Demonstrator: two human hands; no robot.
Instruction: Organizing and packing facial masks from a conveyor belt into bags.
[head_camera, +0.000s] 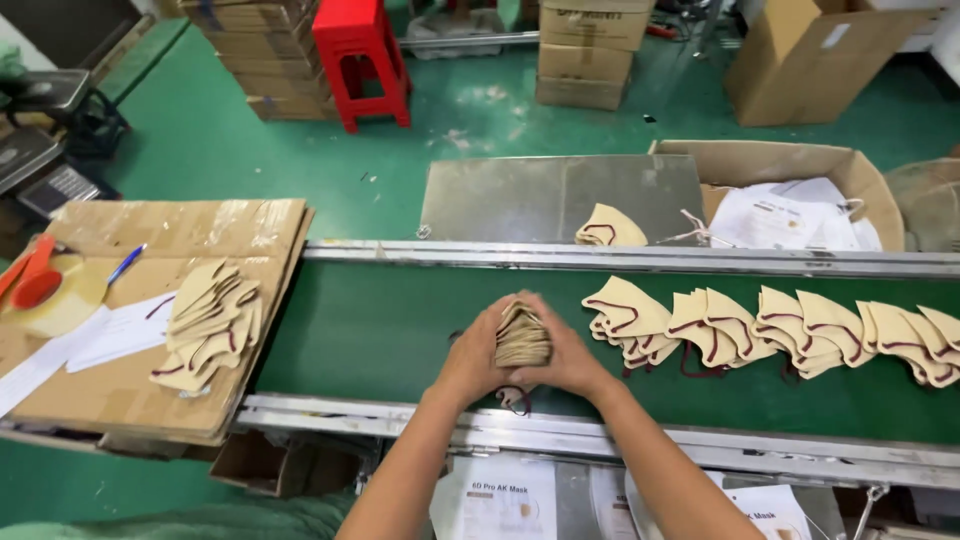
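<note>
On the green belt (380, 330), left hand (470, 355) and right hand (568, 358) squeeze an upright mask stack (522, 337).

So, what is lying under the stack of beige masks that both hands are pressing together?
Under the stack of masks, held between the left hand and right hand, lies the green conveyor belt. Dark red ear loops hang out below. The belt directly beneath is covered.

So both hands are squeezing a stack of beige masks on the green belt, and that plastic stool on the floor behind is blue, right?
Not quite: the stool is red, not blue, as the head view shows. Both the left hand and right hand do squeeze the mask stack over the green belt.
</note>
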